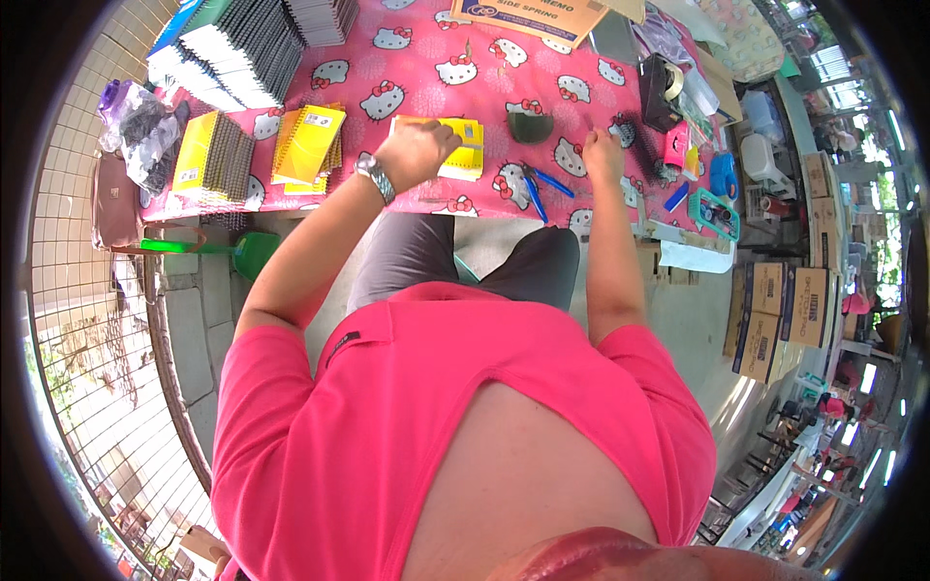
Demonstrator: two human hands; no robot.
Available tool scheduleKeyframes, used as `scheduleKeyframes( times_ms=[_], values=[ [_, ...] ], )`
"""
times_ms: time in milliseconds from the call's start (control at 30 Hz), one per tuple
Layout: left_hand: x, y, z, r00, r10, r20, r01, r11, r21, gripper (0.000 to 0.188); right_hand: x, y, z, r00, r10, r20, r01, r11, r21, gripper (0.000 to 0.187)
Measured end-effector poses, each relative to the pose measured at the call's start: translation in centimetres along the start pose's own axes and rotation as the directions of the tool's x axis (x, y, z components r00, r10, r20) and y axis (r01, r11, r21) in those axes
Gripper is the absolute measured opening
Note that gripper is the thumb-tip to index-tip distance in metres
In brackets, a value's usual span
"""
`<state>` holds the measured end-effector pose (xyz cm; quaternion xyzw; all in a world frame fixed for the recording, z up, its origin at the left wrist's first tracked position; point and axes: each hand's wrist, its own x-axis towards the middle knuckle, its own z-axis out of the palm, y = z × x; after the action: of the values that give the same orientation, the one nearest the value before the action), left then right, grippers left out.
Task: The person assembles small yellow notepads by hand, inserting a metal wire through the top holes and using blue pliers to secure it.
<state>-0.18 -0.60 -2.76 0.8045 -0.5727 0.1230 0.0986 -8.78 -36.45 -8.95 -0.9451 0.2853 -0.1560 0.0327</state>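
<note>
On the pink patterned tablecloth (358, 63), my left hand (417, 153), with a metal watch on its wrist, rests over a small pile of yellow notebooks (467, 160). Its fingers curl down at the top notebook. My right hand (603, 157) is raised over the cloth to the right. Its fingers are pinched together, and whatever they hold is too small to make out. Between the hands lie pliers with blue handles (539, 194) and a dark green half-round piece (531, 127). Dark wire spirals (639, 145) lie just beyond my right hand.
To the left stand yellow spiral notebooks (208, 155) and another yellow stack (308, 145). Behind them rise tall stacks of spiral-bound books (237, 53). A cardboard box (533, 17) sits at the far edge. A tape dispenser (662, 92) and a teal basket (714, 214) are on the right.
</note>
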Motion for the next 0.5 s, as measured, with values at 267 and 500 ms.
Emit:
scheduleKeyframes(
  times_ms=[267, 500],
  values=[
    [0.9, -1.0, 0.0, 0.970, -0.215, -0.114, 0.220, 0.975, 0.029, 0.034, -4.5, -6.3, -2.2, 0.994, 0.003, 0.113, -0.106, 0.355, 0.929, 0.025],
    [2.7, 0.7, 1.3, 0.946, -0.278, -0.165, 0.292, 0.954, 0.066, 0.029, -11.8, -17.2, -3.7, 0.907, -0.186, 0.377, -0.399, -0.098, 0.912, 0.054]
  ],
)
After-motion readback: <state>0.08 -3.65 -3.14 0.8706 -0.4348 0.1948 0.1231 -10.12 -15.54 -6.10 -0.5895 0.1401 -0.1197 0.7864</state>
